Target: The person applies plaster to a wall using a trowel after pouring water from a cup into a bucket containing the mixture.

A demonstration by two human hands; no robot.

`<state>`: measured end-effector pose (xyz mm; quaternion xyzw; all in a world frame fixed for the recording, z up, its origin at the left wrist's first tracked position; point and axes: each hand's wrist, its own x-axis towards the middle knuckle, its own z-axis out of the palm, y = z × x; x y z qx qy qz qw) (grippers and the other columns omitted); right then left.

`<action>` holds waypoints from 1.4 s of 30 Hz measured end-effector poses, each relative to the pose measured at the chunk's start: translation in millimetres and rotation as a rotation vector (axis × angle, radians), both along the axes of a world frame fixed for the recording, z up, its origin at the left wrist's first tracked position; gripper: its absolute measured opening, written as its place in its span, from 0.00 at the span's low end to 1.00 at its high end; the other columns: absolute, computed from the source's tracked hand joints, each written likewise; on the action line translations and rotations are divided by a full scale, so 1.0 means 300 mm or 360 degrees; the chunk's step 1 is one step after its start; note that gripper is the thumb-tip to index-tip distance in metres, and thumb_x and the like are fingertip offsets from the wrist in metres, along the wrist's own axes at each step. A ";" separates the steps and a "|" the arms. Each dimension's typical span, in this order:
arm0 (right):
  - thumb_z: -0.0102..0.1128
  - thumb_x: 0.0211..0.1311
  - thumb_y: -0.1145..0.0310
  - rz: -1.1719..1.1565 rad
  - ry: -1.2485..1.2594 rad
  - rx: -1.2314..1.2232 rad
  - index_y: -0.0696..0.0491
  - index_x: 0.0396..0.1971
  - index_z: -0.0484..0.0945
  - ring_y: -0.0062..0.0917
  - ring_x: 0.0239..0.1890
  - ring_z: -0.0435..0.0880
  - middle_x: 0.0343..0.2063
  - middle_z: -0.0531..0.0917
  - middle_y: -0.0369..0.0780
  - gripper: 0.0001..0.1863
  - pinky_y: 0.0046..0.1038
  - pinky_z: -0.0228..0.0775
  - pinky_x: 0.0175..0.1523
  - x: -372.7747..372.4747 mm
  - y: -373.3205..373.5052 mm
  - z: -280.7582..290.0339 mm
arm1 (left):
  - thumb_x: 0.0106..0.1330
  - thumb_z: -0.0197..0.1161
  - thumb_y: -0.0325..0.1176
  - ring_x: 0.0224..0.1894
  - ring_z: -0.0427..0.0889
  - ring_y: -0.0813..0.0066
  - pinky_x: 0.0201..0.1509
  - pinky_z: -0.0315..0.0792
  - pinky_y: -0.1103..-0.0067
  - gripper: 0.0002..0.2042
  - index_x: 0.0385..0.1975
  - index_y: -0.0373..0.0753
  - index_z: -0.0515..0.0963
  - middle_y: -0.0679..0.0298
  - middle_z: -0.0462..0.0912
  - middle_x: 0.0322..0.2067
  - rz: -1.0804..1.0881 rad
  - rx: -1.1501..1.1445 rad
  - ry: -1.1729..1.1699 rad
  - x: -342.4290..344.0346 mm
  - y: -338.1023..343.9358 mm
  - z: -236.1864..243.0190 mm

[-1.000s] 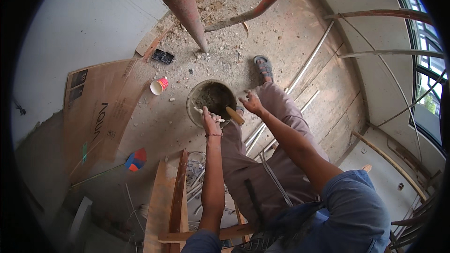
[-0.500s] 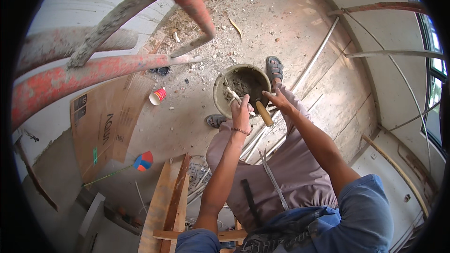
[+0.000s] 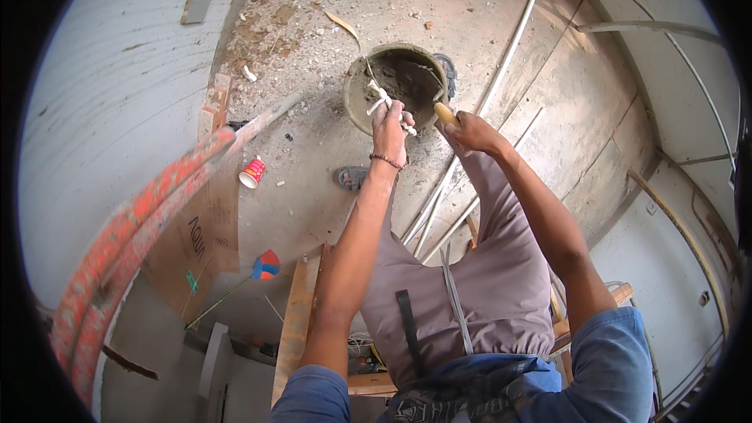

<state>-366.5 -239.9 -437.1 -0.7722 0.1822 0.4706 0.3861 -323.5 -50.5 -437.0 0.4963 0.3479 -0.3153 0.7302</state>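
My left hand [image 3: 392,129] is closed on a white knotted cord [image 3: 379,94] tied to the wire handle of a round bucket [image 3: 355,110], over its near rim. The bucket holds dark grey wet mortar [image 3: 407,78]. My right hand [image 3: 473,131] grips the light wooden handle [image 3: 445,113] of a tool whose metal end reaches into the bucket at its right side. My sandalled feet [image 3: 352,178] stand by the bucket, one partly hidden behind it.
Red-painted, mortar-spattered poles [image 3: 133,235] lean at the left, near cardboard [image 3: 207,239], a red cup [image 3: 251,172] and a colourful paper piece [image 3: 266,264]. Rubble lies beyond the bucket. Long white pipes [image 3: 513,39] lie at the right, and wooden boards [image 3: 290,345] stand below me.
My right hand has closed on the wooden handle, which it was apart from earlier. The view has shifted; the bucket and both hands now sit higher in the picture.
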 end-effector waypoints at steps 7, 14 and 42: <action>0.53 0.55 0.54 0.0189 -0.0155 -0.0295 0.62 0.59 0.62 0.49 0.43 0.80 0.38 0.80 0.57 0.36 0.42 0.71 0.50 0.146 -0.143 -0.263 | 0.67 0.51 0.34 0.21 0.71 0.82 0.22 0.62 0.83 0.06 0.37 0.39 0.69 0.69 0.70 0.22 -0.0122 0.0244 0.0012 0.141 -0.169 -0.271; 0.54 0.55 0.57 0.0325 -0.0091 -0.0293 0.53 0.56 0.67 0.47 0.46 0.80 0.42 0.80 0.54 0.29 0.42 0.72 0.51 0.294 -0.132 -0.441 | 0.67 0.51 0.36 0.21 0.71 0.81 0.21 0.63 0.82 0.07 0.38 0.40 0.69 0.68 0.70 0.19 -0.0257 0.0359 0.0026 0.195 -0.184 -0.540; 0.46 0.59 0.69 0.0583 -0.0017 -0.0713 0.47 0.56 0.66 0.43 0.44 0.82 0.38 0.82 0.48 0.22 0.40 0.75 0.46 0.341 0.057 -0.694 | 0.72 0.44 0.35 0.40 0.82 0.62 0.41 0.81 0.69 0.19 0.60 0.37 0.57 0.52 0.77 0.41 -0.0658 0.0282 0.0366 0.231 0.121 -0.934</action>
